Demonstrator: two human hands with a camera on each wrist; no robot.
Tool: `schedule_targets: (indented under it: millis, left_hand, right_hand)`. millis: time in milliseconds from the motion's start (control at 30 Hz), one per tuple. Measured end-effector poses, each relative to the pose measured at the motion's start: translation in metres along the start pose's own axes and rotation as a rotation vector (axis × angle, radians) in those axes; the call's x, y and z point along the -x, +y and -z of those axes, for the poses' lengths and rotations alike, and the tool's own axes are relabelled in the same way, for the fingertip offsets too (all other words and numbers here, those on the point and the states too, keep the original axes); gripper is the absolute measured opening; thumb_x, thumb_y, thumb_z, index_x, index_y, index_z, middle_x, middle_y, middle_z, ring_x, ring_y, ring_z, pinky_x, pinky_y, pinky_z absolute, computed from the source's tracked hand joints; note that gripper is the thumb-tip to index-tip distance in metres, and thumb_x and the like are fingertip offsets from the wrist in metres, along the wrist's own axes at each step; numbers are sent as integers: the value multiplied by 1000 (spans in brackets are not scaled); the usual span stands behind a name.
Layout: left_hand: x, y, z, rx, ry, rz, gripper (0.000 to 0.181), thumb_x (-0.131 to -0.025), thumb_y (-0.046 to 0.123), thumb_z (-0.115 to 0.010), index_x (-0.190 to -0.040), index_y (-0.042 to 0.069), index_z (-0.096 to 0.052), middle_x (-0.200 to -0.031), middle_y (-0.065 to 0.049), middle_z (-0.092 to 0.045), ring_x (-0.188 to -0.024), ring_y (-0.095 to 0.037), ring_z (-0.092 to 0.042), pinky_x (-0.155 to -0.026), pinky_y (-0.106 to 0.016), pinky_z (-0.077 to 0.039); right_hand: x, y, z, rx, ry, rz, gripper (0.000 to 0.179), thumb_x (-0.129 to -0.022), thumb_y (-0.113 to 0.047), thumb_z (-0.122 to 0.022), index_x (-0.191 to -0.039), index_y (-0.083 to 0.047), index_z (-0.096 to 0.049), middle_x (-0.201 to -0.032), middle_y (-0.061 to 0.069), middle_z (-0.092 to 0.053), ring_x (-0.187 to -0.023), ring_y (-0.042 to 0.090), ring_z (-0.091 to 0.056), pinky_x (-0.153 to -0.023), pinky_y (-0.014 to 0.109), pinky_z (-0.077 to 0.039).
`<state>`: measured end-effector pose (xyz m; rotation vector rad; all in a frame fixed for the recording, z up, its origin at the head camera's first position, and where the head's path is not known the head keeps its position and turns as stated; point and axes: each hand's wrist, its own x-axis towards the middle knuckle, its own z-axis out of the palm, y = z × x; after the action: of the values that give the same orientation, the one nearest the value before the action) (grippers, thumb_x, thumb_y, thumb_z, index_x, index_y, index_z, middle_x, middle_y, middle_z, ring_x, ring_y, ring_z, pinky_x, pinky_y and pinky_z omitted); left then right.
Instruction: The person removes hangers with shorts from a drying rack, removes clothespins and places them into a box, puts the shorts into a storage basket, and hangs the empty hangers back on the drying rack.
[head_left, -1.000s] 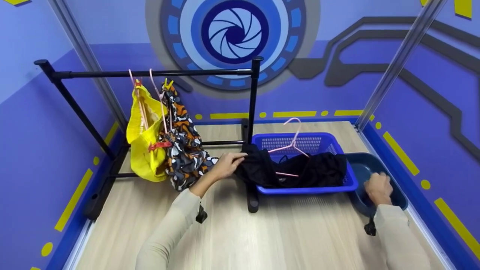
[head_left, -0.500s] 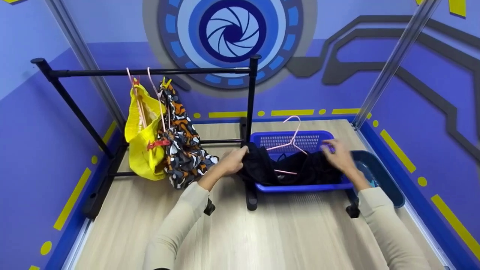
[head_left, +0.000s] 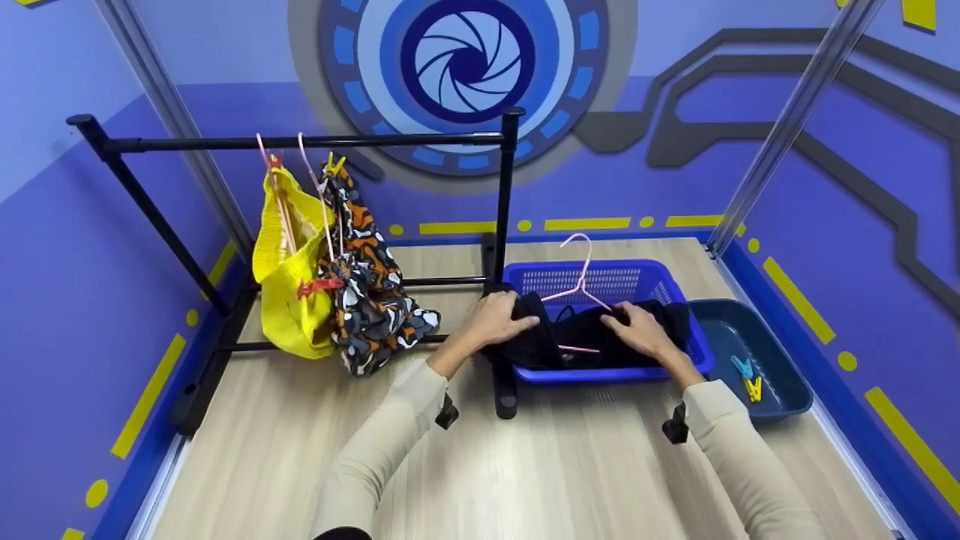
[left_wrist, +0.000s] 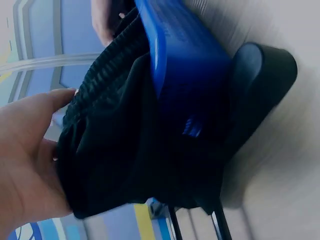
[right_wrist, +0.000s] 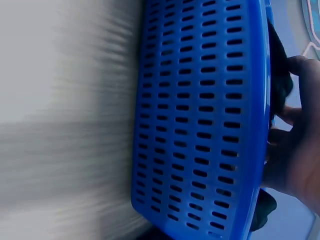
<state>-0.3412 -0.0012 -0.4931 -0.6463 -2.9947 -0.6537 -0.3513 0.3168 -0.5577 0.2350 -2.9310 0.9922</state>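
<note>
Black shorts [head_left: 531,346] with a gathered elastic waistband lie across a blue perforated basket [head_left: 600,375], their left end over its side. A pink hanger [head_left: 579,283] runs into them, hook up. My left hand [head_left: 491,324] holds the left end; in the left wrist view its thumb lies at the waistband [left_wrist: 102,75] and the other fingers are mostly behind the cloth. At the right part, my right hand [head_left: 641,330] grips the shorts, fingers over the basket rim [right_wrist: 260,100] in the right wrist view. Whether it also holds something small, I cannot tell.
A black rack [head_left: 390,140] stands left, its near foot beside the basket. Yellow shorts [head_left: 289,326] and a patterned garment [head_left: 375,322] hang there with clips. Right of the basket, a dark teal tray [head_left: 731,334] contains a blue clothespin [head_left: 742,367] and a yellow clothespin [head_left: 753,388].
My right hand has left the teal tray and come left onto the black shorts, uncovering the clothespins. My left hand has shifted slightly right along the shorts, and the hanger leans a little left.
</note>
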Motion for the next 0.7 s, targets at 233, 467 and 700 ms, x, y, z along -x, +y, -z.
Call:
schedule_targets:
  millis: [233, 467, 700]
  left_hand:
    - [-1, -2, -5, 42, 113, -24, 38, -97, 43, -66, -94, 6, -72, -91, -14, -76, -83, -35, -73, -70, -48, -56]
    - [-2, -13, 6, 143, 261, -25, 41, -96, 46, -68, -72, 16, -52, -68, 0, -48, -66, -22, -54, -56, -32, -40]
    - [-2, -16, 10, 186, 412, -97, 49, -93, 49, -71, -67, 18, -42, -64, 6, -27, -58, -17, -37, -50, -25, -25]
  right_hand:
    - [2, 11, 13, -35, 148, -16, 28, -89, -1, -55, -111, 9, -69, -114, 31, -70, -113, 49, -63, -99, 60, -47]
    - [0, 13, 35, -140, 166, -254, 49, -105, -19, -36, -142, 7, -50, -150, 30, -48, -144, 45, -42, -120, 55, -32]
    - [-7, -6, 51, -347, 291, -439, 55, -104, -32, -27, -129, 7, -55, -142, 28, -51, -132, 37, -48, -112, 48, -39]
